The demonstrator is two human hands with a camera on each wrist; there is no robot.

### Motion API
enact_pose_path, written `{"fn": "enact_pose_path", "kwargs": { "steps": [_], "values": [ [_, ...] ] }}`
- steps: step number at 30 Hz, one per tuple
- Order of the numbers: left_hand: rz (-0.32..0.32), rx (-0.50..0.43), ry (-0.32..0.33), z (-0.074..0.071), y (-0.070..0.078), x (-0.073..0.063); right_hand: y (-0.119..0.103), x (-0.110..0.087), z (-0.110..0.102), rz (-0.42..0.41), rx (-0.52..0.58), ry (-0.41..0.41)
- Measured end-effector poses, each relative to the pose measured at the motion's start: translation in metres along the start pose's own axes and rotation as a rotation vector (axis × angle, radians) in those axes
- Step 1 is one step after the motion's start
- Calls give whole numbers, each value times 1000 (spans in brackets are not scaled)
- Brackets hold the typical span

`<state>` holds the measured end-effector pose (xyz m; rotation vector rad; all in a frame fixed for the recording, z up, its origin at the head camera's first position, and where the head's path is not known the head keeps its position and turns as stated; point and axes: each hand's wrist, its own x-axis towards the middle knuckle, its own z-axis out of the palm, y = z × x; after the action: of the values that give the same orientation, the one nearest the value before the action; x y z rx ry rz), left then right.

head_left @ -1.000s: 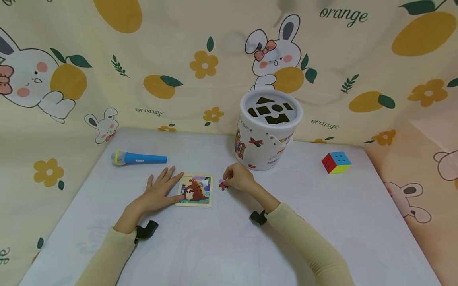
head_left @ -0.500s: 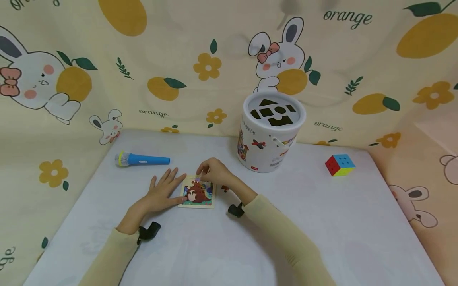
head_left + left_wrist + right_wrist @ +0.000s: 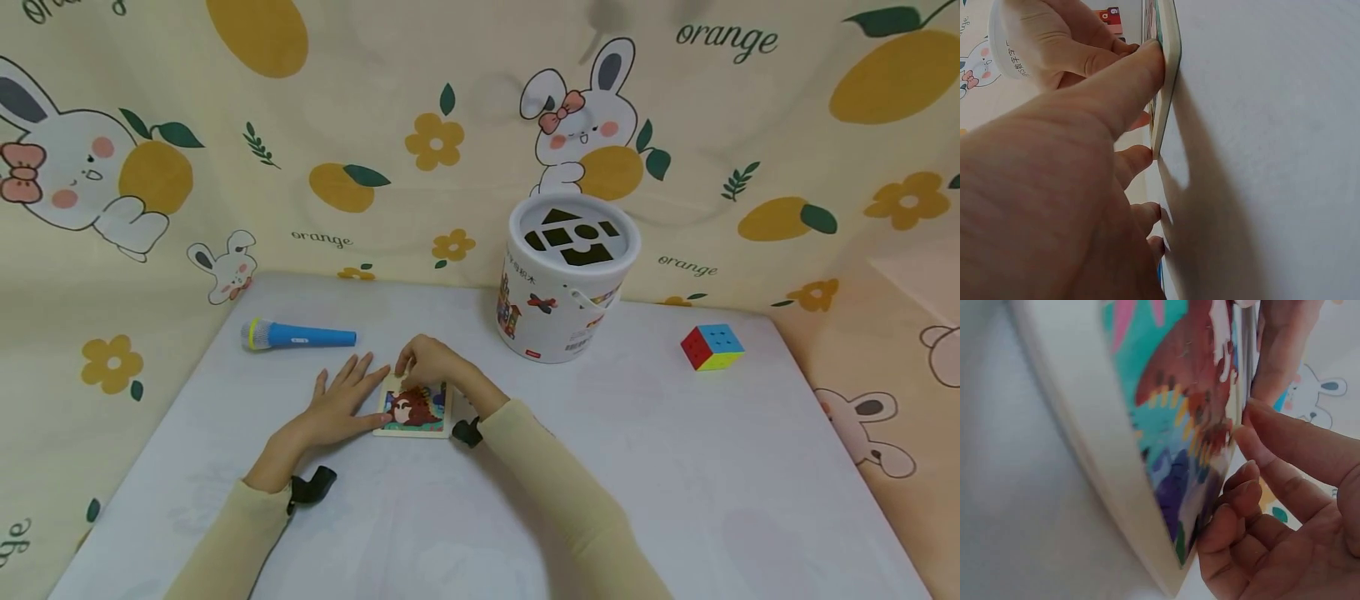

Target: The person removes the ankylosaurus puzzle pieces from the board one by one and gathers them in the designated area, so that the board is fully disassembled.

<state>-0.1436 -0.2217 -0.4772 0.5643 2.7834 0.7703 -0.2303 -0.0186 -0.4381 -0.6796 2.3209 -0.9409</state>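
A small square jigsaw puzzle [image 3: 416,410] with a pale wooden frame and a brown dinosaur picture lies on the white table. My left hand [image 3: 333,408] rests with spread fingers along its left side; in the left wrist view, the thumb [image 3: 1147,59] presses on the frame's edge. Over the puzzle's upper left part, my right hand [image 3: 435,362] pinches a small puzzle piece, mostly hidden by the fingers. The right wrist view has the thumb and index finger [image 3: 1257,447] meeting at the far edge of the picture, the other fingers curled near the frame.
Behind the puzzle lies a blue toy microphone [image 3: 300,335]. A white bucket [image 3: 558,312] with shaped holes in its lid stands at the back, and a cube puzzle [image 3: 712,346] sits at the right. A printed cloth [image 3: 360,108] hangs behind the table.
My right hand has moved left from a loose piece beside the puzzle to the puzzle's top left, carrying a puzzle piece. The left hand has stayed on the frame.
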Motion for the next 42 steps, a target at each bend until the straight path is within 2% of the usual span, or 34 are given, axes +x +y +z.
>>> {"fn": "enact_pose_path", "kwargs": {
  "steps": [8, 20, 30, 42],
  "values": [
    [-2, -3, -2, -1, 0, -1, 2, 1, 3, 1, -22, 6],
    [1, -9, -3, -1, 1, 1, -3, -1, 2, 49, -93, 12],
    [5, -13, -5, -1, 1, 0, 1, -5, 1, -29, -95, -16],
    [10, -13, 2, -1, 2, -1, 4, -5, 2, -64, -95, -10]
  ]
}}
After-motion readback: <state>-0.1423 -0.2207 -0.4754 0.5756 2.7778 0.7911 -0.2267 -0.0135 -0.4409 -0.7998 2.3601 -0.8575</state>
